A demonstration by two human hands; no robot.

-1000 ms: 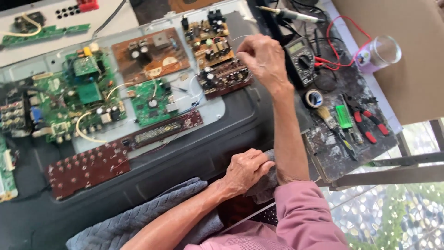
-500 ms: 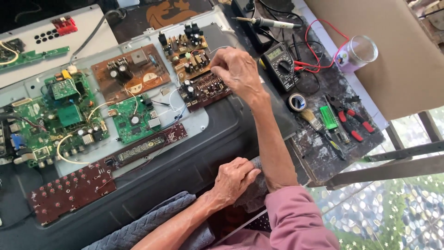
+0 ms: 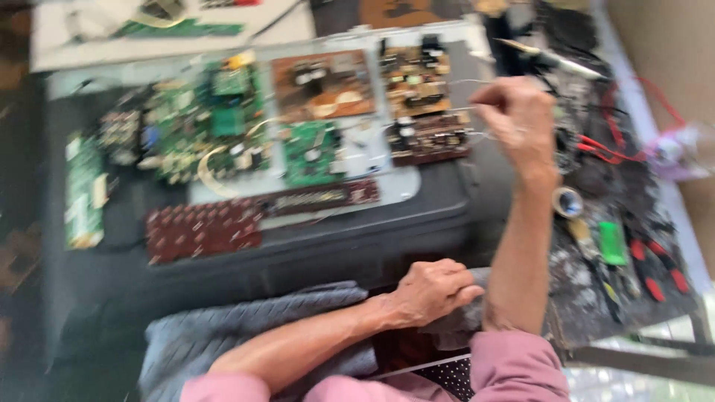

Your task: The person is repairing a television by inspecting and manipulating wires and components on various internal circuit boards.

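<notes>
The picture is blurred by motion. My right hand [image 3: 515, 119] is raised at the right end of an opened dark appliance back [image 3: 328, 246], its fingers pinched on thin pale wires [image 3: 462, 112] that run to a small brown circuit board [image 3: 428, 138]. My left hand [image 3: 430, 292] lies curled near my lap, its fingers closed over a fold of grey cloth [image 3: 246, 327]. Green circuit boards [image 3: 201, 126] and a dark red strip board [image 3: 201, 229] lie on the appliance to the left.
To the right is a dirty work surface with a tape roll [image 3: 570, 201], a green tool [image 3: 612, 243], red-handled pliers [image 3: 659, 268], red test leads [image 3: 607, 149] and a soldering iron [image 3: 555, 61]. A clear cup [image 3: 681, 152] stands at the far right edge.
My right hand has lifted off the brown board and drawn back to the right with the wires. The view has swung and blurred. My left hand stays on the cloth.
</notes>
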